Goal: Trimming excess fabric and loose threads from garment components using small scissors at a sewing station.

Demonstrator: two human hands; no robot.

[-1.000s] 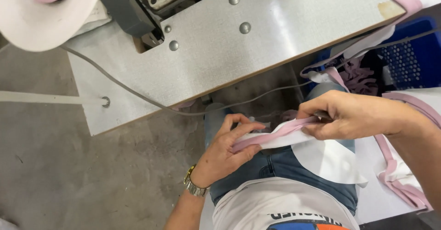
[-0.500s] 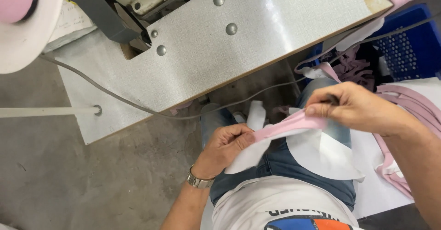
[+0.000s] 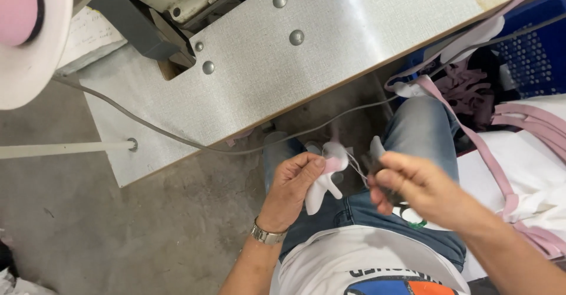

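**Fabric piece held over the lap, threads being trimmed**

The white-and-pink fabric piece [image 3: 328,174] sits pinched in the left hand [image 3: 293,183] above the jeans. The right hand [image 3: 413,186] closes on a small dark tool — probably thread snips, though blurred — beside loose threads [image 3: 355,166]. Next: steady aim at those threads.

left hand [image 3: 293,184] clenched; right hand [image 3: 413,188] pinching

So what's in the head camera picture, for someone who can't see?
A seated person's left hand grips a small pink-and-white fabric piece, while the blurred right hand holds a small dark tool beside it, above blue jeans and below a speckled grey sewing table.
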